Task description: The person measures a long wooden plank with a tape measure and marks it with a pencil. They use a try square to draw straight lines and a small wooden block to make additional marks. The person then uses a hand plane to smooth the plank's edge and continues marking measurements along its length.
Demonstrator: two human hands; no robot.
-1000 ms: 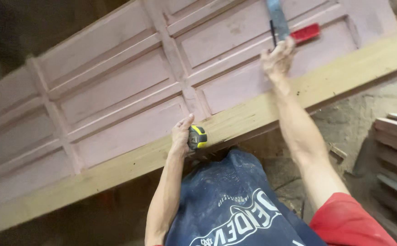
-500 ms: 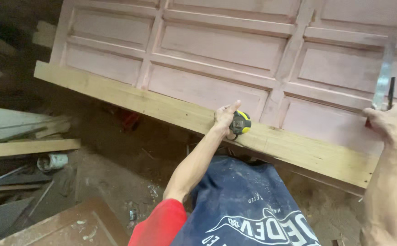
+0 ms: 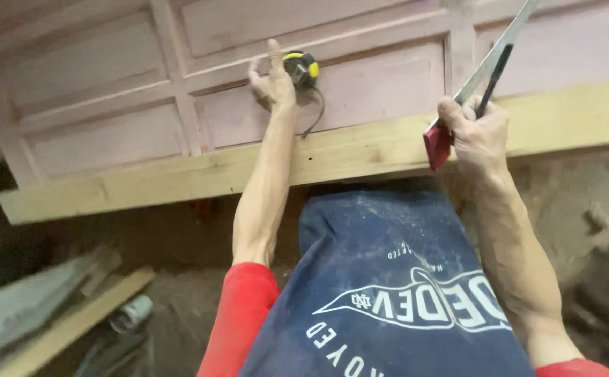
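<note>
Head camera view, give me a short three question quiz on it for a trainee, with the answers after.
1. True or false: the left hand is at a tape measure on the pink panelled door.
2. Which does the right hand hold? A) a hammer B) a metal square with a red end and a dark pencil C) a paintbrush
3. Fill in: a long pale wooden ______ lies along the door's near edge.

Key: 1 true. 2 B. 3 plank.
</note>
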